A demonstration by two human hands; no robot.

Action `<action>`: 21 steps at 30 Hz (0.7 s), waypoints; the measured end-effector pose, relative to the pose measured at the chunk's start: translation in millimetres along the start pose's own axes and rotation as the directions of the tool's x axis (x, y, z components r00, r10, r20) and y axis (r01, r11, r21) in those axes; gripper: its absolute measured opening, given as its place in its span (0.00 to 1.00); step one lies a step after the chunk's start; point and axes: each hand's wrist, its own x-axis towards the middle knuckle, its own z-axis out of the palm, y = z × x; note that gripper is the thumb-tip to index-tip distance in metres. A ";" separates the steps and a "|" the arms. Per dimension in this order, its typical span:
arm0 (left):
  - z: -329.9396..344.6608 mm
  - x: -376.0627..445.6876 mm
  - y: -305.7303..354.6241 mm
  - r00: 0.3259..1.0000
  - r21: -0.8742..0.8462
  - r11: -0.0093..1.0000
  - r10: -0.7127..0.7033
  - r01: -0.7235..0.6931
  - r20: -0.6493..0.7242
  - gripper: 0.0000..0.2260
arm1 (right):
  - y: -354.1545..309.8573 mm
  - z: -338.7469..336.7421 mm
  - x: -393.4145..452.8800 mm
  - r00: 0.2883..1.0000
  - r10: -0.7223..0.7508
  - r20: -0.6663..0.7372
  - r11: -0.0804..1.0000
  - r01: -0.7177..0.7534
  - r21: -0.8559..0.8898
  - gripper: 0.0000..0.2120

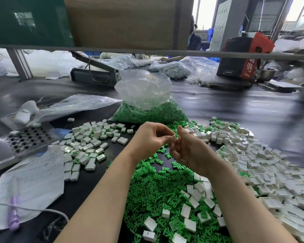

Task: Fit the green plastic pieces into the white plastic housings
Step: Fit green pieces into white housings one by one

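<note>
My left hand (150,137) and my right hand (186,148) meet above the dark table, both pinching one small white housing with a green piece (175,136) in it. Loose green pieces (153,190) lie heaped under my forearms. Empty white housings (263,163) are piled to the right, a few scattered over the green heap. A group of white housings with green showing in some of them (89,144) lies to the left. A clear bag of green pieces (150,113) stands behind my hands.
A metal perforated block (25,139) sits at the left beside a handwritten paper sheet (33,181) with a purple pen (13,213) and a cable. Empty plastic bags (74,104), a grey sealing machine (95,74) and a black-red box (242,58) stand further back.
</note>
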 end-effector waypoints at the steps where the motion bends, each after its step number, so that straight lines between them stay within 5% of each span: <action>1: -0.3 -0.6 0.2 1.000 -0.009 1.000 0.002 -0.002 -0.002 0.05 | 0.6 0.6 0.4 1.000 0.001 -0.002 0.999 -0.001 0.044 0.21; 21: 7.1 1.5 -0.8 0.993 -0.153 0.987 0.023 -0.040 -0.117 0.05 | 0.2 10.2 0.5 0.998 -0.065 -0.011 0.961 0.065 0.269 0.15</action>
